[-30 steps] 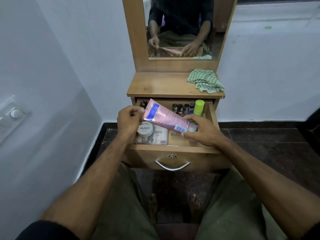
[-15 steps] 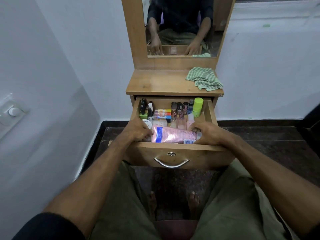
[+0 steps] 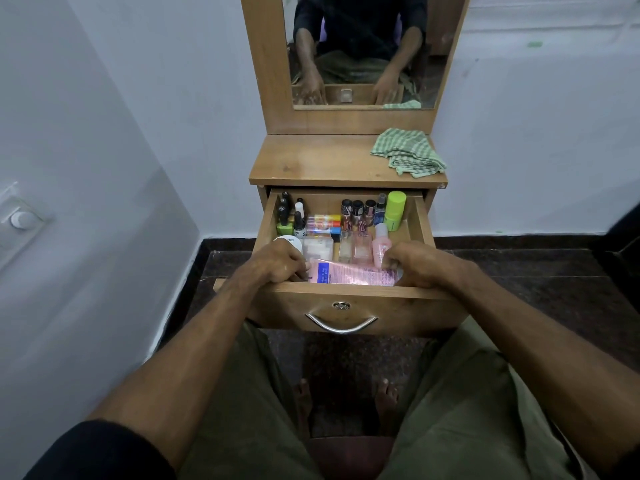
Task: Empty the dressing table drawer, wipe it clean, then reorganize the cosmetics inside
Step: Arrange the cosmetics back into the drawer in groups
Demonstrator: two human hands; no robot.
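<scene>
You face corner of room: pale bluish-white walls (image 3: pixel 121 133) left and ahead, dim even light. White switch plate (image 3: pixel 19 220) with round knob on left wall. Dark speckled stone floor (image 3: pixel 536 271) with matching dark skirting along wall base. Narrow wooden dressing unit stands against far wall, mirror (image 3: pixel 363 50) in wooden frame above its surface (image 3: pixel 322 161). Small green marks dot right wall.

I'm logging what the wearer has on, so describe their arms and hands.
Both forearms are bare. A dark sleeve edge shows near the elbow on each arm. The left hand and right hand wear no gloves; no rings, watch or bracelets are visible.
</scene>
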